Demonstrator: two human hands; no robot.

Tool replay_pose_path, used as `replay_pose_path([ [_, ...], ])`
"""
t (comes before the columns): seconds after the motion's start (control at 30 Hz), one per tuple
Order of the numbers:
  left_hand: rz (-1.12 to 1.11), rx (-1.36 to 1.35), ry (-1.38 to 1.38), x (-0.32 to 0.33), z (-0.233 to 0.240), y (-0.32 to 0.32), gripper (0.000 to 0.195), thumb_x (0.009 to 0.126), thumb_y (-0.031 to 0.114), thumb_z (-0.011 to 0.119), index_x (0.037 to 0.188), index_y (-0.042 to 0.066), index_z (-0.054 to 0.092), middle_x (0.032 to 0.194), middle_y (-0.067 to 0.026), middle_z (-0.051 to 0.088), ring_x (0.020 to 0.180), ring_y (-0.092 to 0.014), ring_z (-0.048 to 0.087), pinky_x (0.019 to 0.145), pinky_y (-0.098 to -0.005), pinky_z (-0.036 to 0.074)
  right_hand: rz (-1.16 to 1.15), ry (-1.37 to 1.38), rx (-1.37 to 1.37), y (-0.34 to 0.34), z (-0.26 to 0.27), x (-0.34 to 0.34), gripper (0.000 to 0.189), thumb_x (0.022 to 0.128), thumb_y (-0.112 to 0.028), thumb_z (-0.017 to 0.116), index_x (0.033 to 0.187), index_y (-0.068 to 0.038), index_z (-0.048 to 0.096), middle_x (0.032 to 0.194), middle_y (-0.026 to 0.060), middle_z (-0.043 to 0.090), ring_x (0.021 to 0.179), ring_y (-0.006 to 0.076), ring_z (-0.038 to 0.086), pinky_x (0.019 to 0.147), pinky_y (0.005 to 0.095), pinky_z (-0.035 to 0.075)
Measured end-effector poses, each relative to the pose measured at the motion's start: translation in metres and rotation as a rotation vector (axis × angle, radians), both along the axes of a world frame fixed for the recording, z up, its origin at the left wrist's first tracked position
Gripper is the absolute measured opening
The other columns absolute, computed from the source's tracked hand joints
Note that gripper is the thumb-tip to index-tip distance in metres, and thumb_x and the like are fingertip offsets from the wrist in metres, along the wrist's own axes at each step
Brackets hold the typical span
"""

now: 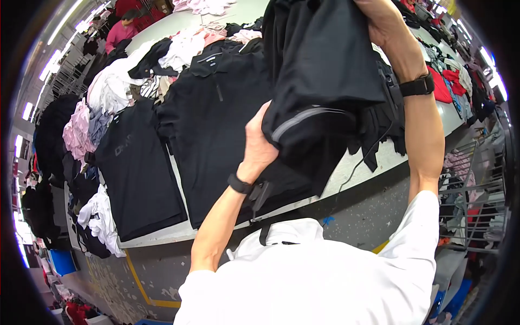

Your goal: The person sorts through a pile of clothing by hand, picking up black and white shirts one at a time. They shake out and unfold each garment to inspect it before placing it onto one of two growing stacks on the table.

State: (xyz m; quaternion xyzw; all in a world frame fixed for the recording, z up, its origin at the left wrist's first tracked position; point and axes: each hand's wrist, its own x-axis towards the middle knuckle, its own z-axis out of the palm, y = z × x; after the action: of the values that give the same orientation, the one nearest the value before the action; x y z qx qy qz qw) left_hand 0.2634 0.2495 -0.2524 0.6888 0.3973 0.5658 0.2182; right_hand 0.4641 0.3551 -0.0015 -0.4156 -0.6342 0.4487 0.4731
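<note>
A black garment [325, 61] with a grey strip along one edge hangs raised between my hands, over the table. My left hand [260, 142] grips its lower left side beside that strip, thumb pointing up and fingers hidden behind the cloth. At its upper right edge is my right hand [375, 22], partly cut off by the frame's top, with its fingers largely out of sight. Beneath and to the left lies a black collared shirt [219, 122] with a short front placket, spread flat. Left of it rests another flat black garment [136, 174].
Heaped pink, white and dark clothes [109, 89] line the white table's [178, 237] far left side. A thin black cable [367, 154] crosses its front edge. Red and other clothes [440, 85] lie at right, near a wire rack [471, 195]. A person in pink [122, 32] is beyond.
</note>
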Motion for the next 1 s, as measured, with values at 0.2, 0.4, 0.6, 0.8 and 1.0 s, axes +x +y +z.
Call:
replay_pose_path([
  [0.2, 0.350, 0.005, 0.042, -0.157, 0.043, 0.013, 0.033, 0.084, -0.005, 0.056, 0.115, -0.008, 0.068, 0.100, -0.0179, 0.075, 0.099, -0.024, 0.071, 0.091, -0.0335, 0.053, -0.035, -0.248, 0.003, 0.038, -0.052, -0.006, 0.007, 0.092, -0.008, 0.069, 0.092, -0.003, 0.073, 0.078, 0.0023, 0.070, 0.070, 0.0095, 0.065, 0.059, 0.0243, 0.050],
  [0.4, 0.110, -0.088, -0.135, -0.242, 0.131, -0.057, 0.047, 0.080, -0.007, 0.046, 0.123, -0.009, 0.066, 0.105, -0.0161, 0.074, 0.098, -0.023, 0.069, 0.094, -0.0300, 0.051, 0.189, -0.019, -0.167, 0.024, -0.109, -0.037, 0.029, 0.096, -0.002, 0.057, 0.121, 0.004, 0.070, 0.114, 0.0095, 0.073, 0.097, 0.0155, 0.071, 0.089, 0.0267, 0.056],
  [0.6, 0.221, 0.189, 0.026, -0.227, 0.159, -0.119, 0.048, 0.081, -0.007, 0.050, 0.127, -0.009, 0.062, 0.115, -0.0160, 0.071, 0.105, -0.021, 0.068, 0.097, -0.0279, 0.050, 0.313, 0.353, -0.305, 0.018, -0.141, -0.109, 0.028, 0.101, -0.005, 0.055, 0.126, 0.002, 0.068, 0.115, 0.0085, 0.073, 0.099, 0.0154, 0.071, 0.090, 0.0252, 0.055],
  [0.8, 0.352, 0.291, 0.312, -0.202, 0.194, -0.034, 0.037, 0.089, 0.003, 0.058, 0.125, -0.005, 0.064, 0.117, -0.0135, 0.070, 0.105, -0.020, 0.068, 0.093, -0.0295, 0.053, 0.229, 0.482, -0.311, -0.034, -0.212, -0.171, 0.046, 0.107, -0.040, 0.051, 0.130, -0.003, 0.064, 0.113, 0.0060, 0.071, 0.112, 0.0224, 0.065, 0.103, 0.0403, 0.049],
  [1.0, -0.122, -0.255, -0.460, -0.154, 0.120, 0.109, 0.035, 0.100, 0.019, 0.061, 0.128, -0.001, 0.063, 0.109, -0.0128, 0.072, 0.097, -0.022, 0.070, 0.087, -0.0328, 0.057, 0.621, 0.876, -1.012, -0.117, -0.394, -0.151, 0.070, 0.105, -0.058, 0.046, 0.141, 0.001, 0.052, 0.133, 0.0179, 0.065, 0.121, 0.0310, 0.065, 0.108, 0.0453, 0.047],
])
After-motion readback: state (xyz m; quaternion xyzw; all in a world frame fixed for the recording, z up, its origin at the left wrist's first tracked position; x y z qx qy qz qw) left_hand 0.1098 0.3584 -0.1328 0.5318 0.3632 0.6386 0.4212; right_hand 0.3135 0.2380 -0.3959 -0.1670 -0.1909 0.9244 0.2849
